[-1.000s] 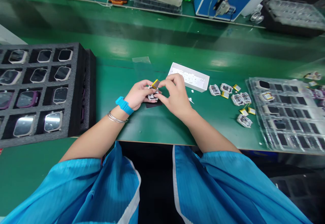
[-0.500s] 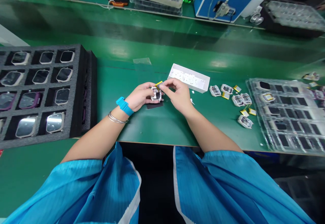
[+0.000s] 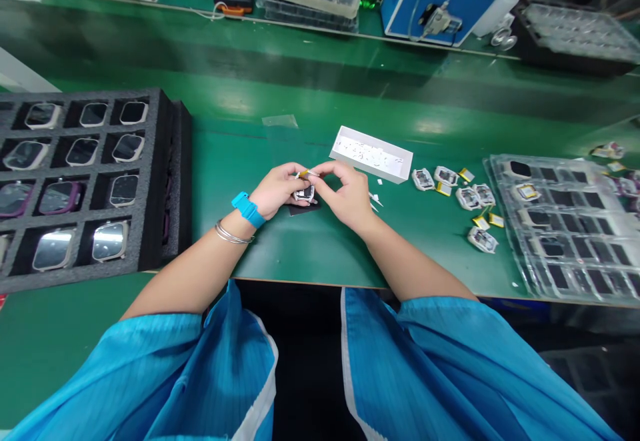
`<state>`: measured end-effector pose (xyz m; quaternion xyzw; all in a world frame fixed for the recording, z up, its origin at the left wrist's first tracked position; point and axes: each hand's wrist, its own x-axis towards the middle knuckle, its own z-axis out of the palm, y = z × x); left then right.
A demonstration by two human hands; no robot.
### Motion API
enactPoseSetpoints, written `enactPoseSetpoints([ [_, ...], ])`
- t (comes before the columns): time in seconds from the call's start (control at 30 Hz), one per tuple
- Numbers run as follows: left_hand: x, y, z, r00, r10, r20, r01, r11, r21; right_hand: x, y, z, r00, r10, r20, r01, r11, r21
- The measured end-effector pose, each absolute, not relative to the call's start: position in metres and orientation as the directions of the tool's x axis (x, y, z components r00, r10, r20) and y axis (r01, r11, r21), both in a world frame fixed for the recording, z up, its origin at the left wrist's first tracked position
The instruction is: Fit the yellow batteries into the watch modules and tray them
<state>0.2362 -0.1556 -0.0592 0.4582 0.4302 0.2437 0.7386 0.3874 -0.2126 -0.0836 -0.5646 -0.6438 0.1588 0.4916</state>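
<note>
My left hand (image 3: 278, 191) is closed on a white smartwatch case (image 3: 304, 193), its open inside facing up. Between the thumb and fingers of my right hand (image 3: 346, 191) is a small battery (image 3: 313, 173) with a yellow edge, held at the far rim of the case. The battery is seen nearly edge-on, and whether it touches the case I cannot tell. Beneath the hands a dark flat sheet (image 3: 303, 209) lies on the green table (image 3: 300, 248). Just beyond them is a clear plastic film (image 3: 283, 136).
A white box (image 3: 373, 154) with tiny pieces lies behind my right hand. To the right are several watch cases (image 3: 423, 179), loose batteries (image 3: 496, 219) and stacked clear trays (image 3: 560, 228). A foam tray (image 3: 150, 188) of watches stands left. Equipment lines the back shelf (image 3: 310, 24).
The battery has tipped from showing its flat face to nearly edge-on. The watch case has tilted and shifted slightly left and down. My right hand has moved a little left.
</note>
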Motion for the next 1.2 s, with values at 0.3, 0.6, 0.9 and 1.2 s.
enactPoseSetpoints([
  [0.3,0.232,-0.15,-0.062,0.568,0.676,-0.47,-0.23,0.678,0.698,0.394,-0.211,-0.085,-0.162,0.82,0.549,0.812,0.427,-0.399],
  [0.6,0.232,-0.148,-0.069,0.53,0.74,-0.414,-0.231,0.596,0.769,0.398,-0.21,-0.087,-0.138,0.851,0.507,0.781,0.408,-0.473],
  [0.9,0.231,-0.153,-0.072,0.591,0.744,-0.312,-0.188,0.503,0.843,0.397,-0.201,-0.095,-0.044,0.999,0.026,0.203,0.034,-0.979],
  [1.2,0.231,-0.154,-0.068,0.666,0.689,-0.286,-0.059,0.431,0.9,0.403,-0.194,-0.103,-0.207,0.978,-0.02,-0.059,-0.033,-0.998],
])
